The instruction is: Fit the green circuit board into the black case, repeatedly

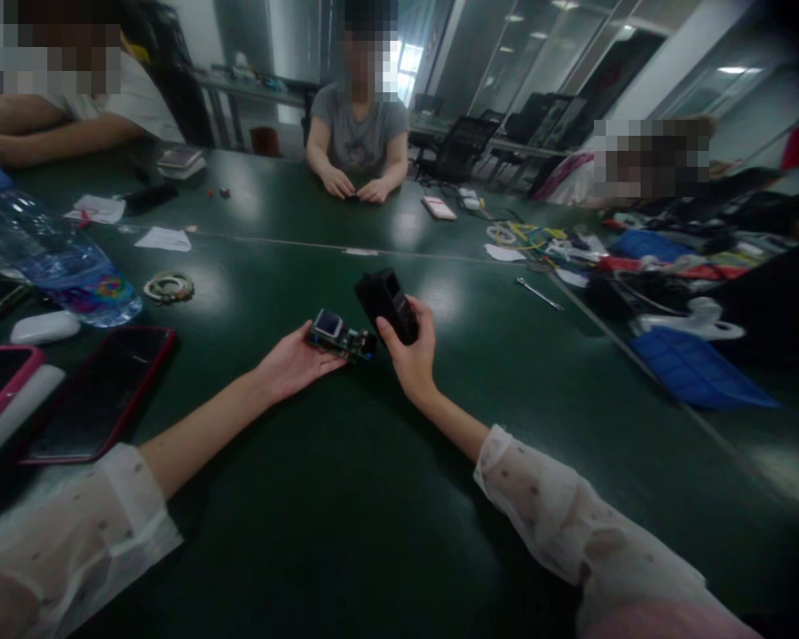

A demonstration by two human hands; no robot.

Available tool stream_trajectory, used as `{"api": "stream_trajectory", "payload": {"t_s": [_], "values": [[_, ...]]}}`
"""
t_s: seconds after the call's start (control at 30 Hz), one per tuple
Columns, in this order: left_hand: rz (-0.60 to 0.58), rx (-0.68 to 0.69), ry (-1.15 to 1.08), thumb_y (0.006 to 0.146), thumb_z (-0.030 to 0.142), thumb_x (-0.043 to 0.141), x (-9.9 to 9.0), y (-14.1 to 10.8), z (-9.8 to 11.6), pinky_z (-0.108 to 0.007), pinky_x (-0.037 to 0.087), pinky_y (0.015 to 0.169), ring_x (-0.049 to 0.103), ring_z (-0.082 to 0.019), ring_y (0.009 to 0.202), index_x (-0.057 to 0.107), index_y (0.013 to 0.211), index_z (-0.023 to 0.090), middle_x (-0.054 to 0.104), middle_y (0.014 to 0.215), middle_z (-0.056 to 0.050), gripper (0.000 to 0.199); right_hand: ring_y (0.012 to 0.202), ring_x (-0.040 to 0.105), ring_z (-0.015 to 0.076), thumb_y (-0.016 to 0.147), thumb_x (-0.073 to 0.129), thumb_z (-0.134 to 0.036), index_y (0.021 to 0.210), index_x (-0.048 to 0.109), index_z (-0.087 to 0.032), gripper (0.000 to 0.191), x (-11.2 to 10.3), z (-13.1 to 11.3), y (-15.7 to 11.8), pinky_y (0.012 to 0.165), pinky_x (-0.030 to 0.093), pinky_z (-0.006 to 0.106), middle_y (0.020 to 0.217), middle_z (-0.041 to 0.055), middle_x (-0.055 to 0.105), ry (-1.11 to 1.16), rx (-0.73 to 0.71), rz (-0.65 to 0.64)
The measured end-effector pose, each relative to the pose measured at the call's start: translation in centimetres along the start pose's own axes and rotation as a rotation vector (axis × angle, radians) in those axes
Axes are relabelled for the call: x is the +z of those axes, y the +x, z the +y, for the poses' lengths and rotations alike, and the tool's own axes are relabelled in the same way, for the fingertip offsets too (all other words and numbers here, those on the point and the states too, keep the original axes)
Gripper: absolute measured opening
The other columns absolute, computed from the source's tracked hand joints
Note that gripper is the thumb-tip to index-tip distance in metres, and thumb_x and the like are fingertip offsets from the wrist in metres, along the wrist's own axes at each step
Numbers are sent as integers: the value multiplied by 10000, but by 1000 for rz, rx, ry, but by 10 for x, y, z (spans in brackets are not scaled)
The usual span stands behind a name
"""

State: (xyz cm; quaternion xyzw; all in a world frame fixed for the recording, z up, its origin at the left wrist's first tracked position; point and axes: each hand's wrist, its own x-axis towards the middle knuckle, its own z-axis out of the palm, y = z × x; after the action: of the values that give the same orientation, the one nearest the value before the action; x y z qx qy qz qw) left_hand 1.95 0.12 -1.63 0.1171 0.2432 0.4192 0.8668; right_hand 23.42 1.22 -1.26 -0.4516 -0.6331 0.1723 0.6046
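Observation:
My left hand (293, 364) is closed at the edge of a small green circuit board (343, 342) with a little square screen on it. The board's right end points toward my other hand. A black plastic casing (383, 302) with a rectangular opening stands tilted in my right hand (413, 346), its thumb and fingers wrapped round the lower part. Board and casing are close side by side; I cannot tell whether they touch. Both are held over the dark green table (346, 497).
On the left lie a large water bottle (73, 257), a red-edged phone (106, 390), a white case (45, 327) and bracelets (169, 287). To the right are a wrench (538, 294), a blue tray-like piece (699, 366) and tangled cables (533, 235). A person (359, 133) sits opposite.

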Motion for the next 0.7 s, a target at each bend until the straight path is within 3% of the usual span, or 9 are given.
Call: {"api": "stream_trajectory", "payload": {"t_s": [0.27, 0.7], "values": [[-38, 4, -2, 1080, 415, 278, -4, 1, 0, -435, 445, 1081, 675, -295, 1173, 372, 1521, 109, 657, 1299, -206, 544, 1125, 626, 254, 845, 738, -488, 1256, 571, -264, 496, -1, -1, -1, 993, 519, 460, 1218, 70, 654, -6, -33, -28], [-42, -11, 31, 1068, 384, 289, 2, -3, 0, -412, 482, 1044, 692, -280, 1122, 402, 1495, 115, 679, 1235, -193, 518, 1119, 634, 263, 849, 747, -464, 1282, 572, -312, 491, -4, -9, -5, 980, 537, 488, 1214, 55, 658, -1, -52, -209]]}}
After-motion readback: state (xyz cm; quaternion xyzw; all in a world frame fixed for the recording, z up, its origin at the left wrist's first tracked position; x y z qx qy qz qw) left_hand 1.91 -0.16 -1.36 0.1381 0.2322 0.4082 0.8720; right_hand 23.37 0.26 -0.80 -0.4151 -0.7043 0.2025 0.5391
